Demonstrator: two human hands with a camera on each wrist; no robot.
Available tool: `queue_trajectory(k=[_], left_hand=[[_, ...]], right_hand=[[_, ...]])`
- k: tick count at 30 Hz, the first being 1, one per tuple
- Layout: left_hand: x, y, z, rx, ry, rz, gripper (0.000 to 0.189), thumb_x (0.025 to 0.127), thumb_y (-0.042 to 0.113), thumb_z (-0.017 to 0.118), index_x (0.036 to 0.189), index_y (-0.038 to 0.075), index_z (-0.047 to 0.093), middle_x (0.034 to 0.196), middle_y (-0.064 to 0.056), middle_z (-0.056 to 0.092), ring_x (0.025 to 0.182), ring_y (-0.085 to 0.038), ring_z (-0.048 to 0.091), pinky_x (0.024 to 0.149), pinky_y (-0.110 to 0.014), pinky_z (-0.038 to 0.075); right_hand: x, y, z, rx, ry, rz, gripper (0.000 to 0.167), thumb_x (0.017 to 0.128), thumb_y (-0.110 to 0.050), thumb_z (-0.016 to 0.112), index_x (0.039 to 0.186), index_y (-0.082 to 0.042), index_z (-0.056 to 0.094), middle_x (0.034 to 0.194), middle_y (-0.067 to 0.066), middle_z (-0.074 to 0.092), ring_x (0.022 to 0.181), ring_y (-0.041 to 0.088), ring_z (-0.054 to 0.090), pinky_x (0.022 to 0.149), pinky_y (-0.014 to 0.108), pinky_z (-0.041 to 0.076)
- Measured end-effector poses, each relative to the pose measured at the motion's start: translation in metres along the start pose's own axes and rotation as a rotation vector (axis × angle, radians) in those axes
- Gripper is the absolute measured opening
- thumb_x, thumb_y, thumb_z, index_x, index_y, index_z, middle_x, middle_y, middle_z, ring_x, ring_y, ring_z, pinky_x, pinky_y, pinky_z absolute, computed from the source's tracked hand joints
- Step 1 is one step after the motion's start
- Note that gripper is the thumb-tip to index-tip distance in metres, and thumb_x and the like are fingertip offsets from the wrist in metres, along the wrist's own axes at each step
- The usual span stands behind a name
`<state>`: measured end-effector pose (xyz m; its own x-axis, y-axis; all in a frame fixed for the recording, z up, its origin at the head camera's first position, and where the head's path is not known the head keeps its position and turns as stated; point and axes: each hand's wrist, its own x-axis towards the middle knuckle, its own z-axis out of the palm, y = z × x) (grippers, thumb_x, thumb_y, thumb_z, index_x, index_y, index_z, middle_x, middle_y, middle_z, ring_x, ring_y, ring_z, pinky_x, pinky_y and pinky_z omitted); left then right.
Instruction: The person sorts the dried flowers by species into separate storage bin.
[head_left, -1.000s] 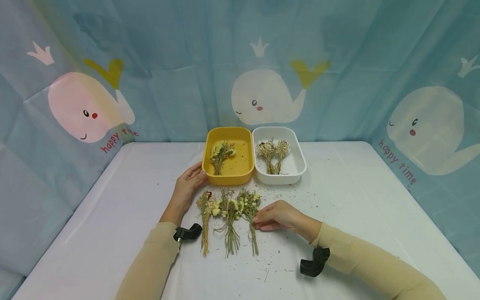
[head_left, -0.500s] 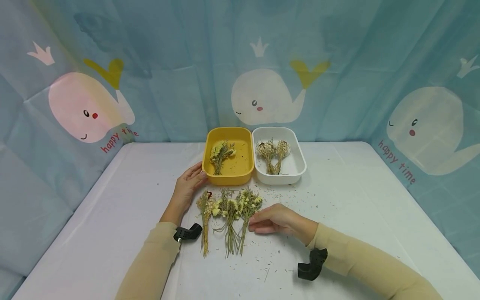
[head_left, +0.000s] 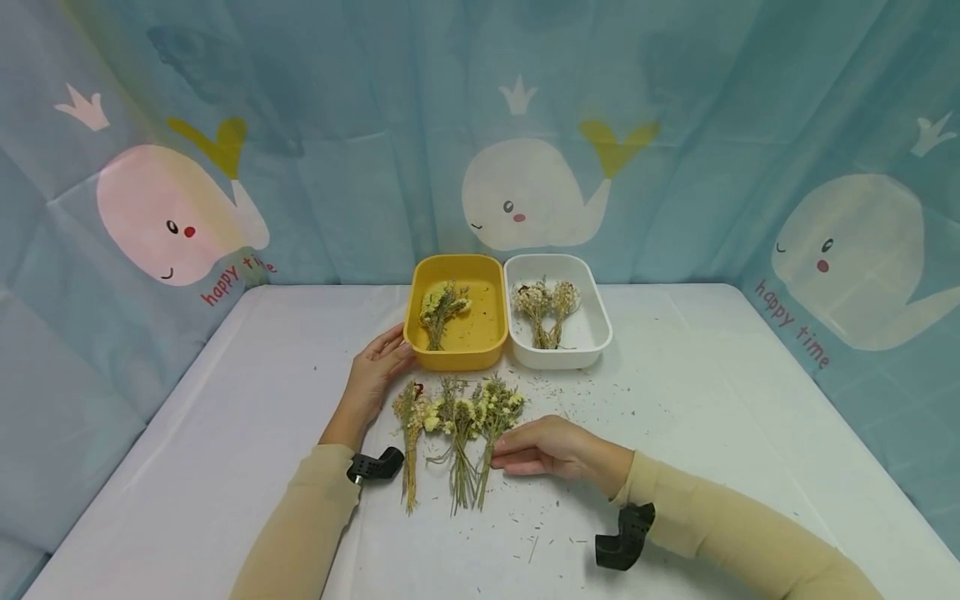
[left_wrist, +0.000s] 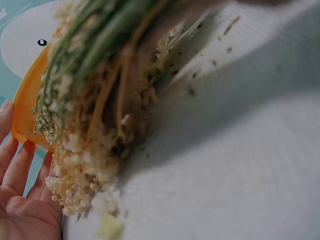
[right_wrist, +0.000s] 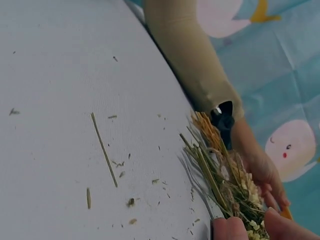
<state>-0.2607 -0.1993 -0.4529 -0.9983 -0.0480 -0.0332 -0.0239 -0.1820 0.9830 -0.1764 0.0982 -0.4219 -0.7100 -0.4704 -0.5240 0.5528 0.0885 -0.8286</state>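
Three bunches of dried flowers lie in a row on the white table: a tan bunch [head_left: 410, 433] at left, a cream-flowered bunch [head_left: 460, 425] in the middle and a yellow-flowered bunch [head_left: 497, 408] at right. My right hand [head_left: 558, 450] pinches the stems of the right bunch, just below its flowers; its fingertips [right_wrist: 231, 229] show at the lower edge of the right wrist view. My left hand [head_left: 375, 371] rests against the left front corner of a yellow tray [head_left: 483, 333], fingers [left_wrist: 20, 167] extended along its wall. The tan bunch fills much of the left wrist view.
One yellow-flowered bunch [head_left: 442, 312] lies inside the yellow tray. Beside it stands a white tray [head_left: 600, 333] with two pale dried bunches [head_left: 546, 308]. Bits of stem and leaf [head_left: 534, 548] are scattered on the table. A blue curtain [head_left: 360, 167] with printed whales hangs behind.
The right bunch has swung so its stem ends lie farther left, close to the middle bunch. My right hand has shifted slightly left and nearer to me. The left hand has stayed put.
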Motion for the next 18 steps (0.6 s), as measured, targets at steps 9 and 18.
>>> queue_trajectory(k=[9, 18], left_hand=[[0.0, 0.0, 0.001, 0.02, 0.0, 0.01, 0.058, 0.098, 0.015, 0.065, 0.151, 0.013, 0.044, 0.157, -0.01, 0.043, 0.139, -0.026, 0.049, 0.098, -0.021, 0.056], [-0.002, 0.001, 0.002, 0.008, 0.004, 0.016, 0.057, 0.098, 0.013, 0.064, 0.151, 0.012, 0.044, 0.156, -0.01, 0.043, 0.14, -0.027, 0.048, 0.097, -0.021, 0.056]], right_hand=[[0.002, 0.007, 0.008, 0.073, 0.047, -0.043, 0.026, 0.093, -0.003, 0.065, 0.118, 0.006, 0.063, 0.098, 0.009, 0.077, 0.093, 0.018, 0.074, 0.09, 0.03, 0.062], [0.006, 0.012, 0.019, 0.086, 0.11, -0.087, 0.019, 0.091, -0.003, 0.069, 0.108, 0.006, 0.066, 0.088, 0.005, 0.075, 0.082, 0.013, 0.074, 0.085, 0.028, 0.063]])
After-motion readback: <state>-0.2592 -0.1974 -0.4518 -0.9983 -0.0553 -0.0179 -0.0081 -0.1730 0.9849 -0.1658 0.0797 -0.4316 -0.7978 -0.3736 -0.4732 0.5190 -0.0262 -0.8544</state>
